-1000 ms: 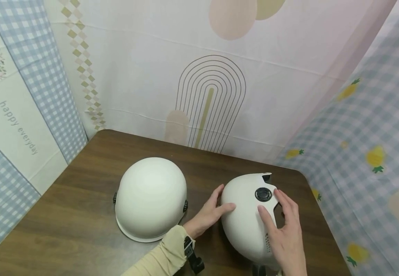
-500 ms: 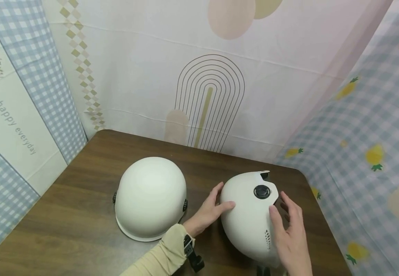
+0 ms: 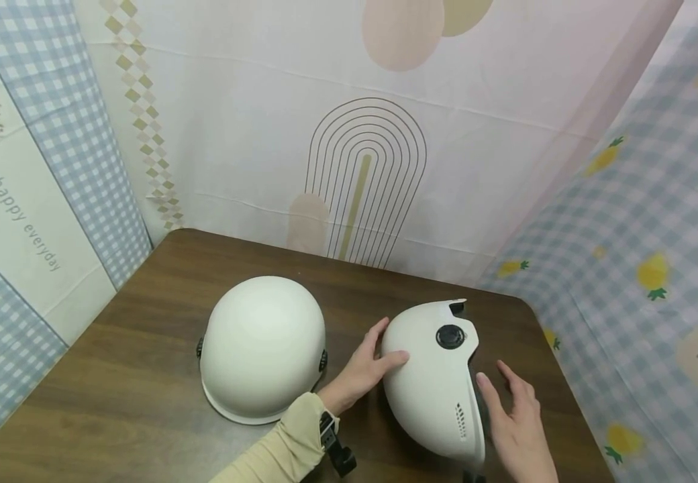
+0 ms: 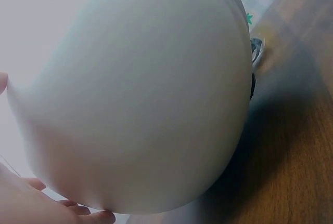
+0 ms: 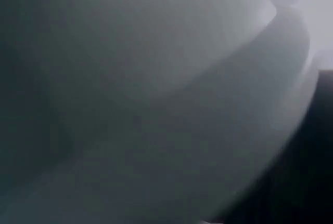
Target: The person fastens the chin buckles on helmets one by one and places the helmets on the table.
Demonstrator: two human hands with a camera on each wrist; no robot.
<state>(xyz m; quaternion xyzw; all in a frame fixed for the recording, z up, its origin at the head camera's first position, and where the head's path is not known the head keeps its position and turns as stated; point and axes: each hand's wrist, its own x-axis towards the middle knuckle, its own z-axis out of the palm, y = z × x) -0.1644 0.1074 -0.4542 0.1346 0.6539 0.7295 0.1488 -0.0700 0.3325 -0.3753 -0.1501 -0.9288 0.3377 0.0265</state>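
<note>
A white helmet (image 3: 421,392) with a round black disc (image 3: 450,337) on its side lies tilted on the table, its opening toward the right. My left hand (image 3: 362,371) rests against its left side, thumb and fingers spread over the dome. In the left wrist view, fingertips (image 4: 104,216) touch the curved shell. Beyond the open edge, at the right, my right hand (image 3: 517,417) is held apart from the helmet with thumb and fingers spread and nothing between them. The right wrist view is dark and blurred, filled by a pale curved surface.
A second white helmet (image 3: 263,349) sits dome up to the left, near my left forearm. Black fittings (image 3: 323,360) show on its sides. The brown wooden table (image 3: 113,402) is bordered by patterned cloths (image 3: 246,134) at the back and sides.
My right hand has let go of the right helmet's edge and moved away to the right. The helmet has turned slightly, its disc shifting left. My left hand has stayed on it.
</note>
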